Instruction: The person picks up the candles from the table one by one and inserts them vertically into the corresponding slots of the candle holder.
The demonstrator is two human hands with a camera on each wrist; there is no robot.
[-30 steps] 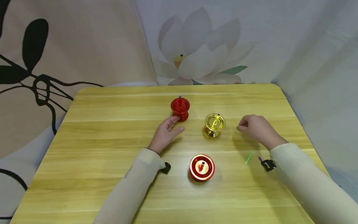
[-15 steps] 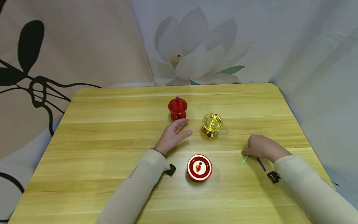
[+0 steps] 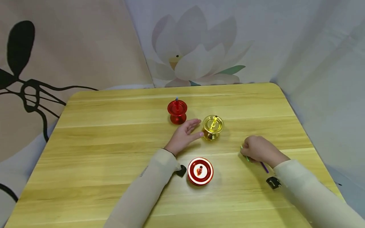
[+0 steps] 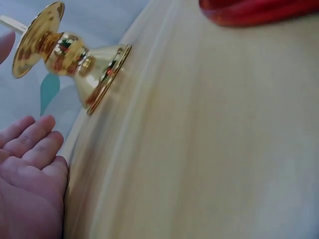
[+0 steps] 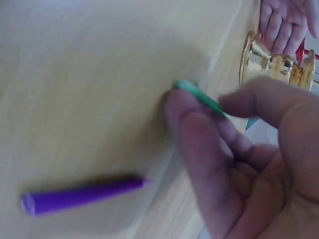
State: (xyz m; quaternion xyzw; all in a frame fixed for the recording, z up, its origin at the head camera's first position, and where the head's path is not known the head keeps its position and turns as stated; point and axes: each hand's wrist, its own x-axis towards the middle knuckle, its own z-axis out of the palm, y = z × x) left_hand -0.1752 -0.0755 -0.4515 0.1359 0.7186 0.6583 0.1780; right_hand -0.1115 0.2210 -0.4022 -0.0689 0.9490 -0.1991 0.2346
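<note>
My right hand (image 3: 260, 149) pinches a small green candle (image 5: 200, 95) between thumb and fingers, low over the table. A tapered purple candle (image 5: 82, 198) lies beside that hand. My left hand (image 3: 184, 138) is held with its fingers extended, close to the gold candle holder (image 3: 211, 136); whether it touches the holder I cannot tell. A thin yellow candle (image 3: 214, 123) leans in the gold holder's dish. Behind the left hand stands a red candle holder (image 3: 178, 119), with a blue-tipped stick upright in it.
A second red candle holder (image 3: 192, 171), with a short peg in its middle, stands nearer the front, right of the left wrist. The wooden table (image 3: 94, 164) ends at a back edge against a printed curtain (image 3: 199, 41).
My right hand has come down to the table and picked up the green candle. My left hand has moved right, from the far red holder to the gold one.
</note>
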